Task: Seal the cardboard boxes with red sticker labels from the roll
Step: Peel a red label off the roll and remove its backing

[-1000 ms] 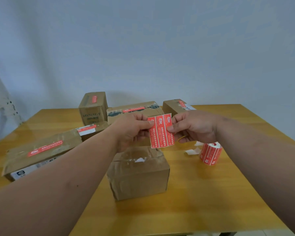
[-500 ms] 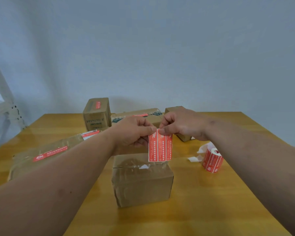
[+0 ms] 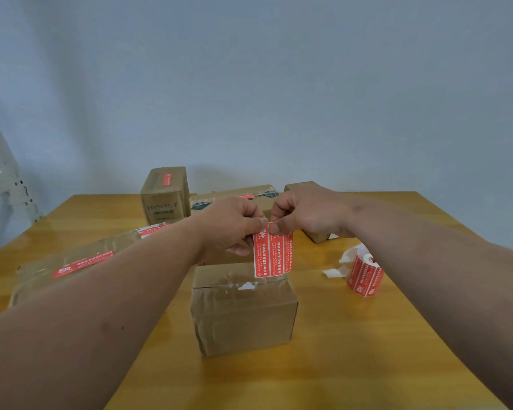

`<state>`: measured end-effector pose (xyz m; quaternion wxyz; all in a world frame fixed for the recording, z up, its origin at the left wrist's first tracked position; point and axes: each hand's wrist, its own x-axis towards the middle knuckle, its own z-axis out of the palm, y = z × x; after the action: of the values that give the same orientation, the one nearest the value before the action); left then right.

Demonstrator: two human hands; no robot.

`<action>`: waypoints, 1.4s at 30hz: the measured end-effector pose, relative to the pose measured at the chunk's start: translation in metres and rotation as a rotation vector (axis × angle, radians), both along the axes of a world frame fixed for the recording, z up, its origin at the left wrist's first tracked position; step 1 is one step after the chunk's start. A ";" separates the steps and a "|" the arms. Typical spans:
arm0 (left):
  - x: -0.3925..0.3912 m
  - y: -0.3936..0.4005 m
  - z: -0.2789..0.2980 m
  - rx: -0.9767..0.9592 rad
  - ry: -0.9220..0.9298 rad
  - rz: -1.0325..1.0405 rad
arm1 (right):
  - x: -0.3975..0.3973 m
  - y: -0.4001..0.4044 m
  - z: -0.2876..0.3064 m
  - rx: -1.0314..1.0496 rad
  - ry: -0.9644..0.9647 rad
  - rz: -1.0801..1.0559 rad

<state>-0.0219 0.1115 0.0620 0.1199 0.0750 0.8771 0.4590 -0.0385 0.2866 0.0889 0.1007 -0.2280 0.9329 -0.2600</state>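
Observation:
A sheet of red sticker labels (image 3: 273, 255) hangs upright above the small cardboard box (image 3: 243, 315) in the middle of the table. My left hand (image 3: 231, 223) pinches the sheet's top left edge between thumb and fingers. My right hand (image 3: 305, 214) pinches the top of the sheet at its upper corner, fingertips close to the left thumb. The box below has crumpled tape and a white scrap on its top. The roll of red labels (image 3: 365, 276) lies on the table to the right, under my right forearm.
A wooden table (image 3: 338, 365) carries several other boxes: a long flat one (image 3: 71, 267) with a red label at left, a tall one (image 3: 165, 196) at the back, a flat one (image 3: 234, 196) behind my hands. White backing scraps (image 3: 335, 272) lie by the roll. A white shelf frame (image 3: 3, 179) stands far left.
The label sheet has turned from tilted to hanging upright, and both hands have shifted their grip to its top edge. My right fingers now pinch the upper corner.

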 end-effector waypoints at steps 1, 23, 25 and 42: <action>0.000 0.000 0.000 -0.003 -0.001 0.003 | 0.000 0.000 0.000 0.006 0.004 0.001; 0.002 0.008 0.003 0.056 0.000 0.050 | 0.006 0.002 -0.003 -0.149 0.020 -0.076; 0.002 0.009 0.001 0.089 -0.021 0.055 | 0.006 0.003 -0.004 -0.159 0.024 -0.084; -0.001 0.017 -0.001 0.217 -0.065 0.088 | 0.002 0.009 -0.009 -0.207 0.033 -0.107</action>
<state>-0.0226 0.1286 0.0607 0.1192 0.0340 0.8203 0.5583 -0.0369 0.2959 0.0798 0.0475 -0.1914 0.9134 -0.3562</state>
